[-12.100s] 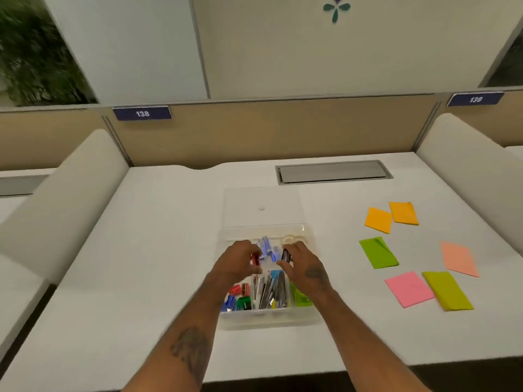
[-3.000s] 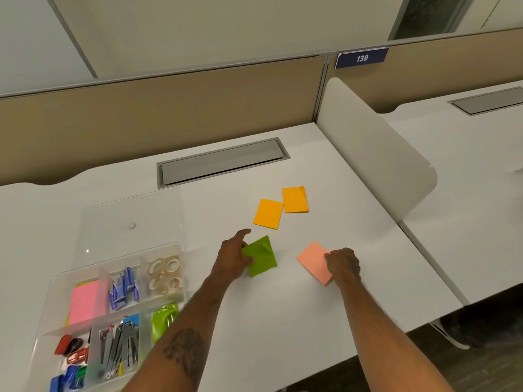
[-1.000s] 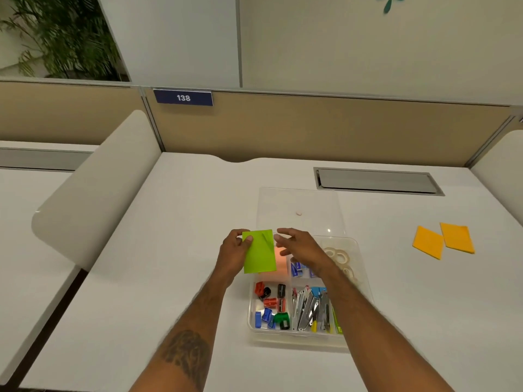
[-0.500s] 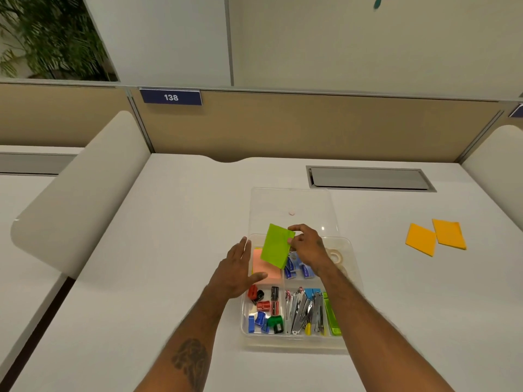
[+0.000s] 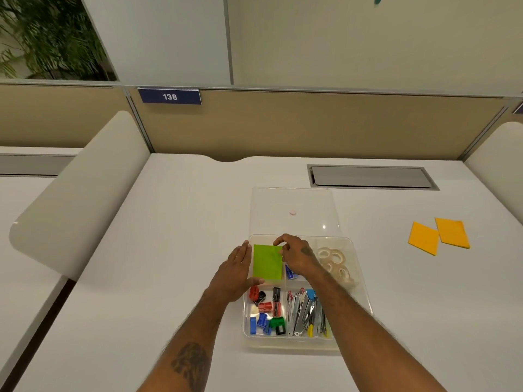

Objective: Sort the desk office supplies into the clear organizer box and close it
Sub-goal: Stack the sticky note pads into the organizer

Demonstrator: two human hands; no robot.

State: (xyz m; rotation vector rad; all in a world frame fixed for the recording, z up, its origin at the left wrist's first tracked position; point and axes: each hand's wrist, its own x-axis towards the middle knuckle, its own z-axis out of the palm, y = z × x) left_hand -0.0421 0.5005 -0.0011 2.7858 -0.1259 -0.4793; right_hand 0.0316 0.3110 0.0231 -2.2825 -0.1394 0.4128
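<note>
**Now: green sticky notes (image 5: 267, 261) over the clear organizer box (image 5: 291, 343)**

We are pinching their upper right corner with our right hand (image 5: 297, 257), above the box's upper left compartment, lower centre of the frame. Our left hand (image 5: 233, 274) is lying flat, fingers straight, against the box's left wall. Orange sticky notes (image 5: 423, 238) are lying at right.

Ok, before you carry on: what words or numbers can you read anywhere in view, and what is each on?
"138": white digits on the blue plate fixed to the tan partition behind the desk.
The second blue plate at the right edge is cut off by the frame and cannot be read.
No print can be made out on the green sticky pad, the orange sticky notes or the supplies in the clear organizer box.
</note>
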